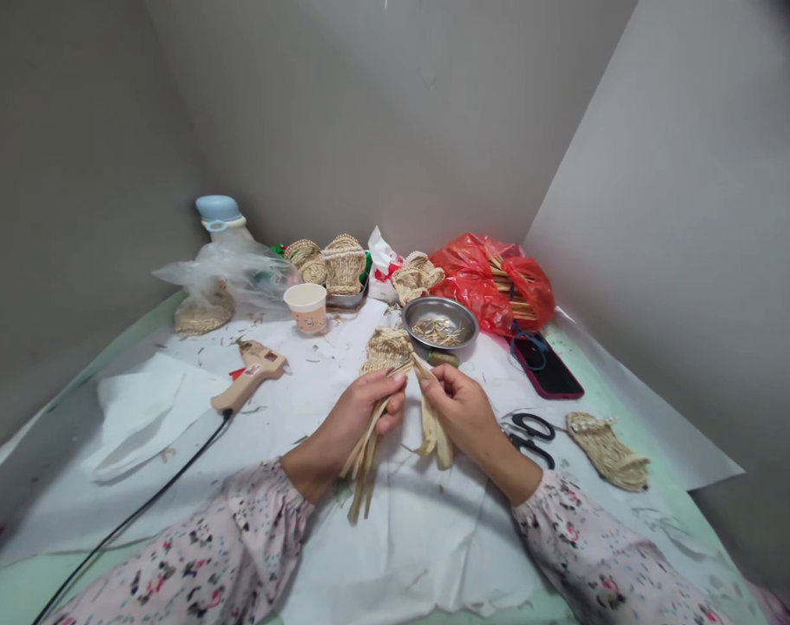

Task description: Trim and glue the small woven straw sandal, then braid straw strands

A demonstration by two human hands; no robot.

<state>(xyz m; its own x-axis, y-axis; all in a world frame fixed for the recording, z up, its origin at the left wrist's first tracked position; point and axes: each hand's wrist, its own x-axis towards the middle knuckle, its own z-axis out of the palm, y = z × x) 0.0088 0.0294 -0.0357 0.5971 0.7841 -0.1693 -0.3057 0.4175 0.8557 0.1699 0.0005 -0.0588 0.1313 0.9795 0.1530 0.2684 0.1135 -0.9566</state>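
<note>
Between my two hands is a small woven straw piece (pixel 387 349), its braided part pointing away from me. My left hand (pixel 377 406) is closed on the near end of this piece, and several loose straw strips (pixel 365 469) trail down below it. Flat pale strips (pixel 435 434) hang from my right hand (pixel 458 404), pinched between thumb and fingers close to the weave. Just beyond the right hand stands a metal bowl (pixel 441 323) with short straw bits in it. Black-handled scissors (pixel 530 434) lie by my right wrist, partly hidden by it.
Left lies a corded glue gun (pixel 252 375) near a paper cup (pixel 306 308). Woven pieces (pixel 344 265) sit in a tray at the back. A red plastic bag (pixel 479 282) with straw, a phone (pixel 551 369) and a finished-looking woven slipper shape (pixel 607 451) are right.
</note>
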